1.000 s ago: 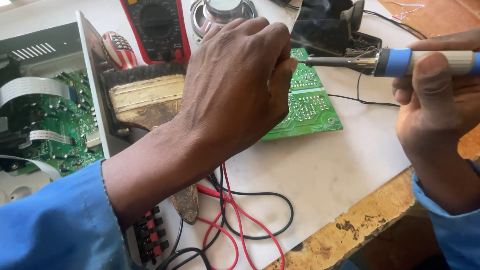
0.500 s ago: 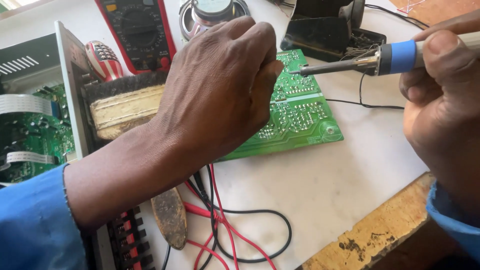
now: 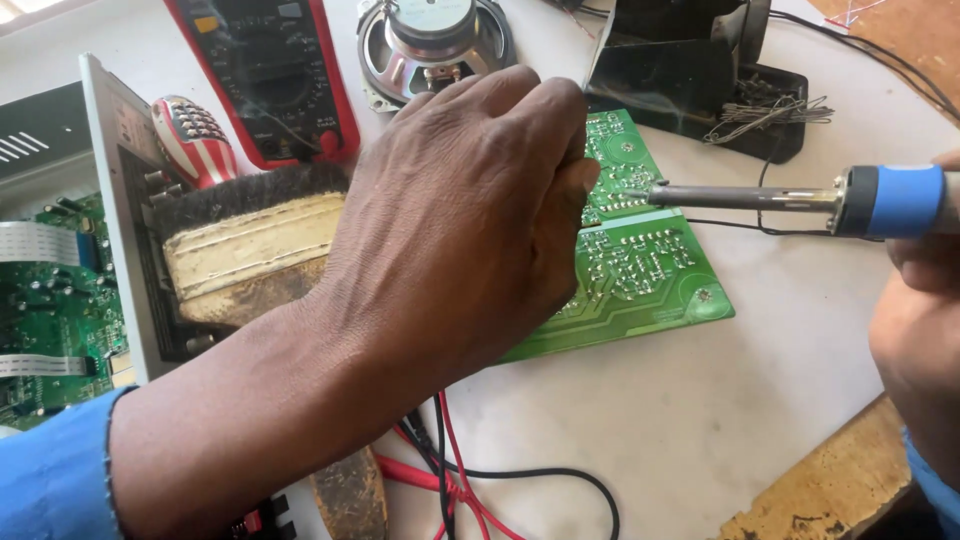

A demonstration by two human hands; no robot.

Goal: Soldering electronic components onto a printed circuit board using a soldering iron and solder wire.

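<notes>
Now my left hand (image 3: 470, 220) is curled over the green circuit board (image 3: 640, 270), its hold unclear; at 3 o'clock my right hand (image 3: 915, 330) grips the soldering iron (image 3: 800, 198).

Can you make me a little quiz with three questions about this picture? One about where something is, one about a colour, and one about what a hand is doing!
1. Where is the round speaker?
A. At the top of the table, beside the red meter
B. Under the green board
C. In the right hand

2. What colour is the grip of the soldering iron?
A. Yellow
B. Blue
C. Pink

3. What is the left hand doing?
A. Lying flat and open on the table
B. Closed in a loose fist over the green circuit board
C. Holding the brush

Answers:
1. A, the speaker sits at the top edge next to the red multimeter.
2. B, a blue band shows where the right hand holds it.
3. B, its fingers are curled over the board's left side.
</notes>
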